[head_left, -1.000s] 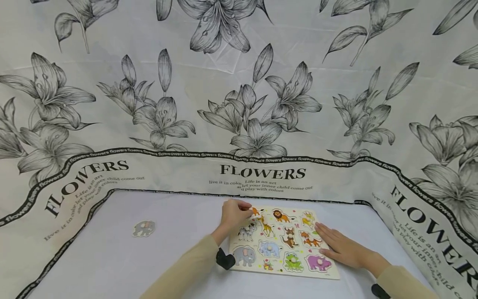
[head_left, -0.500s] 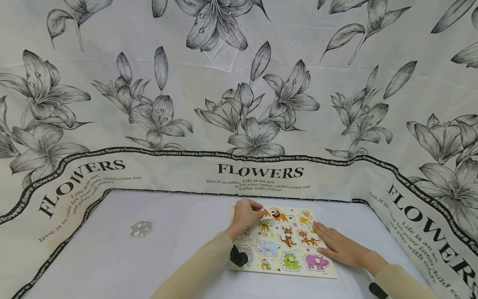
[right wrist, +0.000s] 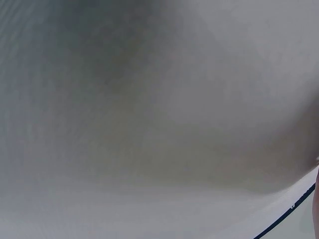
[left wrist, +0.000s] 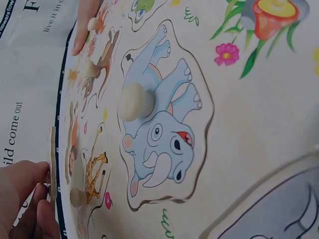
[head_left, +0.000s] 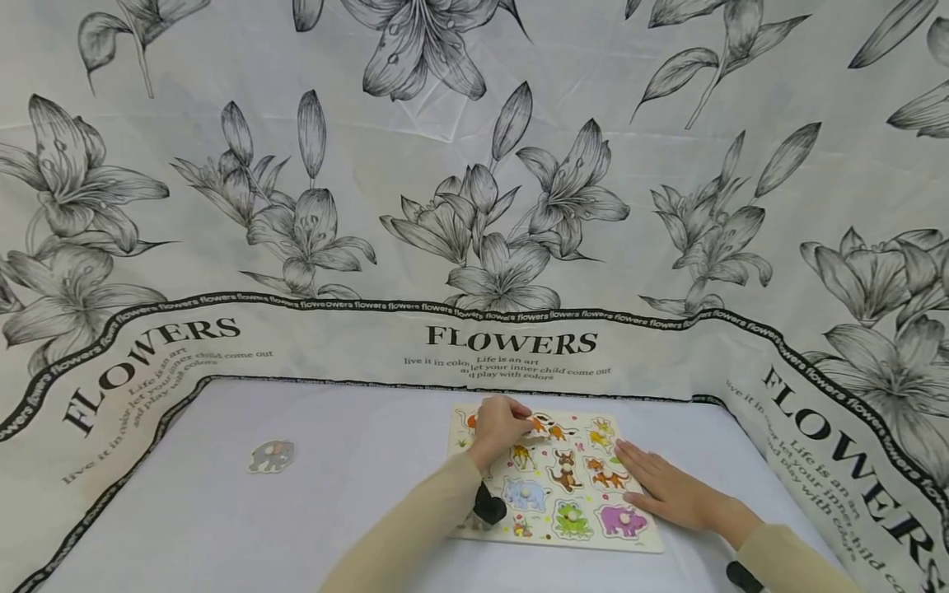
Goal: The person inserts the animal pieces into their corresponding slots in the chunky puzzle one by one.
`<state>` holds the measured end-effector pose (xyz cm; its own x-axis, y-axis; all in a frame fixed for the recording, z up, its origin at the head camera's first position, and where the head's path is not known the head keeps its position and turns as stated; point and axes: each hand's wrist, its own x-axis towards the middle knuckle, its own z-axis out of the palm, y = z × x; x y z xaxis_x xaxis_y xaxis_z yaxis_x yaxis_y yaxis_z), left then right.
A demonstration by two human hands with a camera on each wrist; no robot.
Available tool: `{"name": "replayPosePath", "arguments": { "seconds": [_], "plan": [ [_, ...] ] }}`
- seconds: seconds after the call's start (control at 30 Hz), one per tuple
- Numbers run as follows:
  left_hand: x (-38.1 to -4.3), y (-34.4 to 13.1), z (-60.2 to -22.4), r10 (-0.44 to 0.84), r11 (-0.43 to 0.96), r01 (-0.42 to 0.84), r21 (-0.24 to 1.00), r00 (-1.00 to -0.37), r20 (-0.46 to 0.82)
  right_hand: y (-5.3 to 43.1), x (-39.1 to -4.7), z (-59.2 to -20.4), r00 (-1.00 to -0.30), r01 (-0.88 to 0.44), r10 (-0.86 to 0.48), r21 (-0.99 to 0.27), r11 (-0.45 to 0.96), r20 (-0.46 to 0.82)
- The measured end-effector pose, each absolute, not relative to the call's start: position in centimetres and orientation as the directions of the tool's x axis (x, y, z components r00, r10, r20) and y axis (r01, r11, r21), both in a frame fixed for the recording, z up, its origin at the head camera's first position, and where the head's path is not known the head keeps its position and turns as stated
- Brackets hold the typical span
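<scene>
The left hand pinches a thin wooden puzzle piece between thumb and fingers above the far edge of an animal puzzle board. That piece stands edge-on in the left wrist view; in the head view a little orange shows at the fingertips, and its animal cannot be told. The right hand lies with straight fingers on the board's right edge. Knobbed pieces sit on the board, among them a blue rhino, a giraffe, a kangaroo, a frog and a purple hippo.
A grey elephant piece lies apart on the white tablecloth to the left. Behind the table hangs a flower-printed cloth, which also runs along both sides. The right wrist view is mostly blurred pale surface.
The left hand has moved right along the board's far edge with the pinched piece, from the top left corner toward the lion. The right hand stays on the board's edge.
</scene>
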<state>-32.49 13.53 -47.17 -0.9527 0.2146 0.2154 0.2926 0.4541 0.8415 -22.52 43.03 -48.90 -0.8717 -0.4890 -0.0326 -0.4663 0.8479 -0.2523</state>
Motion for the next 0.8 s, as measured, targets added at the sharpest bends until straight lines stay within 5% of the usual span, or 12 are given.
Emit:
{"name": "replayPosePath", "arguments": {
  "seconds": [0.8],
  "plan": [
    [-33.0,16.0,-48.7,0.235,0.531,0.321,0.784,-0.945,0.227,42.8,-22.4,-48.7,-0.886,-0.439,-0.46,-0.219,0.871,-0.056]
  ]
}}
